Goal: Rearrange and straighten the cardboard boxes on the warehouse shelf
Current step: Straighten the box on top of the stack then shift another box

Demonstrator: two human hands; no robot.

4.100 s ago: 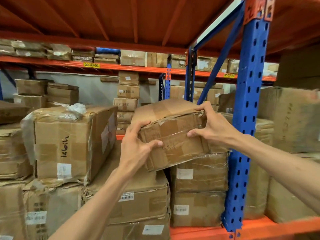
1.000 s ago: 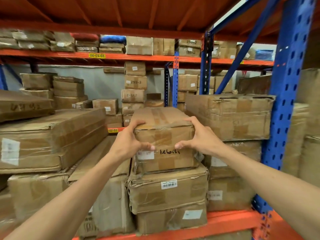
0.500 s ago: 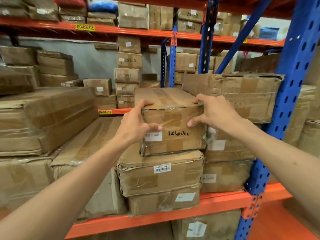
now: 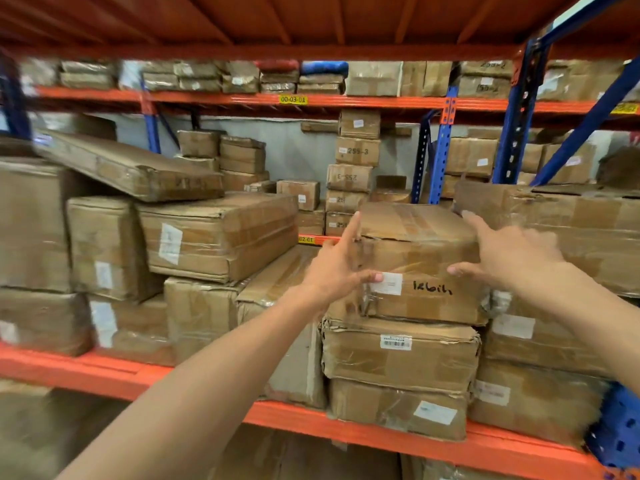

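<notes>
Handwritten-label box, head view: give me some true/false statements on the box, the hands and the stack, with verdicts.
1. The handwritten-label box sits on top of a stack of two boxes. True.
2. The right hand grips the box with curled fingers. False: its fingers are spread and straight.
3. The left hand has its thumb on the box's front face. True.
4. The box under it, the barcode-label box, has no label. False: it bears a barcode sticker.
5. The shelf beam is blue. False: orange.
</notes>
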